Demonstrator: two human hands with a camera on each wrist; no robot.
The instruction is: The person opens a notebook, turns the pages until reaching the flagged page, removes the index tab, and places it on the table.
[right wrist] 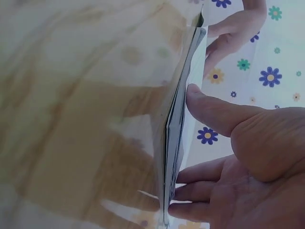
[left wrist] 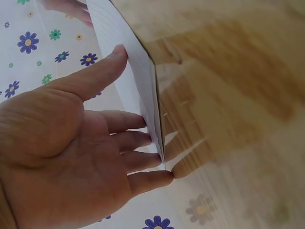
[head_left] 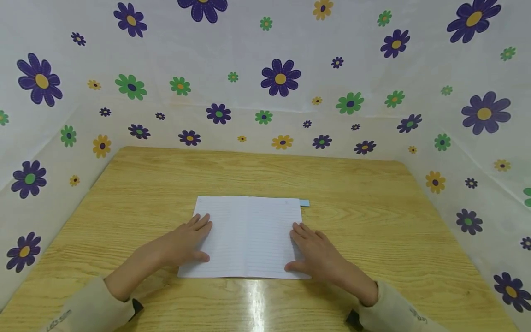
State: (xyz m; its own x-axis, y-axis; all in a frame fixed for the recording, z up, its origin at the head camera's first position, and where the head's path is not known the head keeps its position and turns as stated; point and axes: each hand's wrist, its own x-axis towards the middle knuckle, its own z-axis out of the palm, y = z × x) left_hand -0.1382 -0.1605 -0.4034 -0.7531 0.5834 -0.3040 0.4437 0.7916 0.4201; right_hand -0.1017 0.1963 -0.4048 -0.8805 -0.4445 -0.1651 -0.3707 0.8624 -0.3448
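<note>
An open notebook [head_left: 265,230] with ruled white pages lies flat on the wooden table, its fold running up the middle. My left hand [head_left: 188,242] rests on the outer part of the left page, fingers straight and thumb apart. On the right page's outer edge rests my right hand [head_left: 315,253], also with extended fingers. In the left wrist view, the left hand's fingertips [left wrist: 151,138] touch the notebook near its edge. The right wrist view shows the stacked pages [right wrist: 176,129] edge-on, with the right thumb and fingers against the top page.
A light blue tab [head_left: 304,203] sticks out at the notebook's upper right corner. The wood-grain table [head_left: 257,175] is glossy and reflects light near its front. A white cloth [head_left: 232,50] printed with flowers stands around the back and both sides.
</note>
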